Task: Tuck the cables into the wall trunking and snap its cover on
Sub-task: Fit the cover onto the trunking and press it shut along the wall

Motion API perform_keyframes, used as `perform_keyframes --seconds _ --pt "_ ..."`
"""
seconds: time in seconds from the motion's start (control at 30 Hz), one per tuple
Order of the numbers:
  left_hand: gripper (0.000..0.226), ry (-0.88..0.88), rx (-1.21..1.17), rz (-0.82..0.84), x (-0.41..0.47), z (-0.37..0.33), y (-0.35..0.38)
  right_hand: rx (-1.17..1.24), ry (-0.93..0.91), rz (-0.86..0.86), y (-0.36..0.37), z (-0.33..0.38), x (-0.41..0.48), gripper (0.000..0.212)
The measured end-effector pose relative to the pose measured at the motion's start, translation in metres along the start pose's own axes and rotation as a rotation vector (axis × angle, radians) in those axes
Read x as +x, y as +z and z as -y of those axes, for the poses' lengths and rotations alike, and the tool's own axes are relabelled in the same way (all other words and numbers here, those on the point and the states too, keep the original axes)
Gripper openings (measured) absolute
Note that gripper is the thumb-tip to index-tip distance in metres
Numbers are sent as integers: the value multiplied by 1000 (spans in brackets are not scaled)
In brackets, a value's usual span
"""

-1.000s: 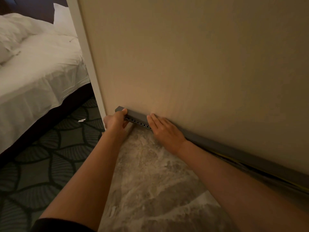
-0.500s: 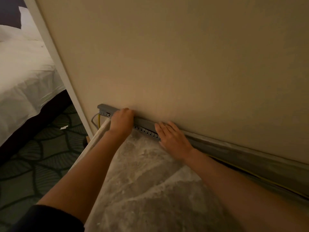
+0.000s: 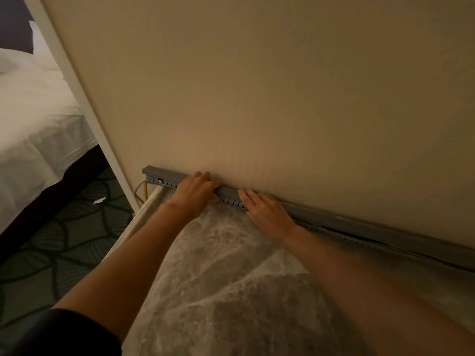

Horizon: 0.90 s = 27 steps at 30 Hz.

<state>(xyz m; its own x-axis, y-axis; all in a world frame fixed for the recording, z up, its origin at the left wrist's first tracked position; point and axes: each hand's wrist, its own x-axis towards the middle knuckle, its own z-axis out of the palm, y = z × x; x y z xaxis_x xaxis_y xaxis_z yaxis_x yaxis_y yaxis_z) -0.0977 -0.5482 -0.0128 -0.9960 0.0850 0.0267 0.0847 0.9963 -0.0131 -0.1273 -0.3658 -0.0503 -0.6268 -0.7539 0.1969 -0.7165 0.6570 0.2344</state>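
One beige wall (image 3: 282, 86) ahead of both hands; one marbled bench (image 3: 231, 278) under the forearms.

One long run of grey slotted trunking (image 3: 232, 202), fixed along the foot of the wall at the bench's far edge, passing under both hands and on well past the right one.

One grey cover (image 3: 164, 172) laid over it; seemingly seated to the left of the left hand, apparently not yet home far to the right. Judged light, thin plastic: stiff across, springy lengthwise, likely to bow or pop back if pressed at one spot. Best held along the top edge and pressed home in short steps.

Two hands, apart: left hand (image 3: 196, 192) with fingers curled over the cover's top; right hand (image 3: 266, 210) just beside it, flat, fingers straight against the slotted front.

Two cables (image 3: 145, 188), yellow and grey, emerging at the end left of the left hand; soft, limp, easily nipped.
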Motion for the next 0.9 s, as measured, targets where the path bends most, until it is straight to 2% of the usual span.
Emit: perform_keyframes --seconds 0.1,0.23,0.3,0.37,0.5,0.57,0.6,0.67,0.73,0.8,0.87,0.9 --pt "40 -4 58 -55 1 -6 8 -19 -12 -19 2 -10 2 73" --pt "32 -22 30 -219 -4 -9 20 38 40 -35 1 -10 4 76" --pt "33 -6 69 -309 -4 -5 29 144 83 -22 -6 -6 8 68" --pt "35 -1 65 -311 -3 0 28 293 105 88 -14 -2 14 56" --pt "49 -25 -145 -93 8 14 19 342 125 182 -19 0 23 50" --pt "48 -70 -289 -14 8 26 12 338 130 211 -21 2 27 47" --pt "44 -93 -373 -33 7 34 12 342 124 225 -22 4 30 46" --pt "35 -170 -538 -172 1 48 12 357 117 254 -24 10 40 46" --pt "29 -414 -682 -429 -7 56 10 386 120 288 -25 19 53 48" --pt "25 -877 -852 -632 -11 72 13 431 136 315 -27 33 69 50" --pt "28 -1277 -1188 -541 -14 95 21 498 166 324 -30 48 87 48" --pt "23 -1351 -1421 -422 -16 105 24 532 184 324 -32 55 96 47"
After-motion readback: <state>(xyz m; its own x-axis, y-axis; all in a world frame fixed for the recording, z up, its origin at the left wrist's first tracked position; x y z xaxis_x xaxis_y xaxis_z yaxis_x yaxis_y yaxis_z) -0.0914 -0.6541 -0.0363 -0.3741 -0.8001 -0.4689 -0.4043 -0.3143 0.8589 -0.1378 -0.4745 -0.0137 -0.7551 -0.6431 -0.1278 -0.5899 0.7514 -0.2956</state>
